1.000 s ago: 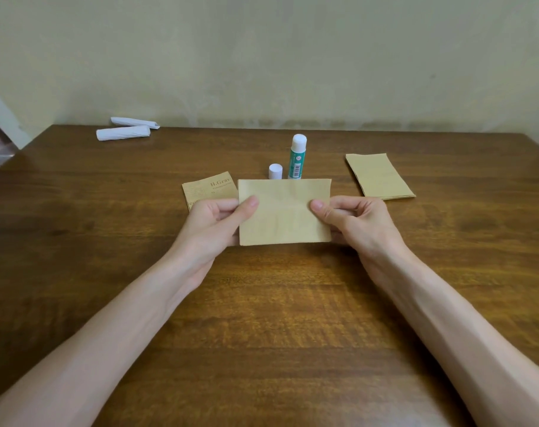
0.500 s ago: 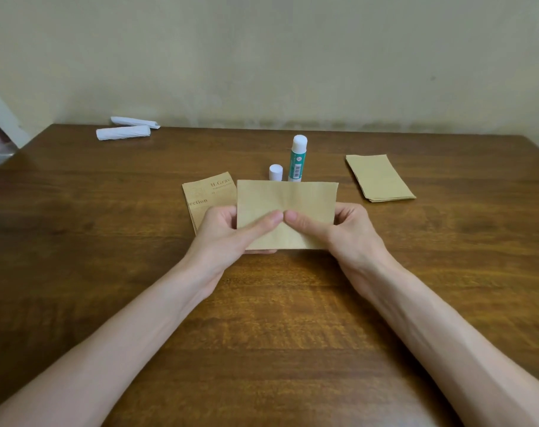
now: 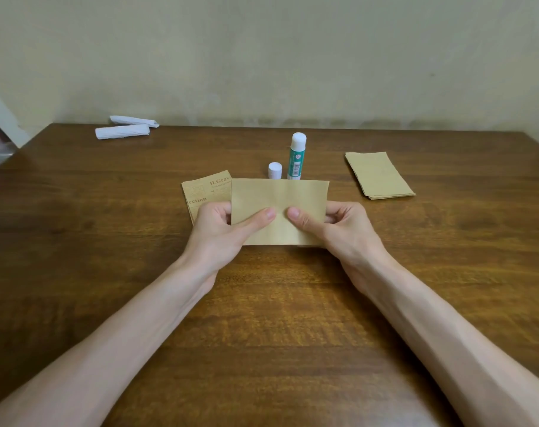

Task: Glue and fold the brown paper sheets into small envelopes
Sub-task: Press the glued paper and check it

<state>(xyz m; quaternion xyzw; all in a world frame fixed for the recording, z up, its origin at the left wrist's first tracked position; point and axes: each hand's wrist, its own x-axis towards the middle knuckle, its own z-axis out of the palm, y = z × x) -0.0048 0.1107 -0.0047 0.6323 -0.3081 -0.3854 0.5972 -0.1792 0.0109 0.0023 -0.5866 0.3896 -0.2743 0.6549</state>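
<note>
A folded brown sheet is held at the centre of the frame, pinched by the left hand and the right hand (thumbs nearly meeting on its face). If pressure is applied unevenly, the crease could be skewed. The uncapped glue stick just behind could be toppled.

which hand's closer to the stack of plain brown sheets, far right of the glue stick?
Right. The right hand grips the held sheet at its right edge, with the stack up and to its right, apart. The left hand grips the sheet's left edge, farther across.
</note>
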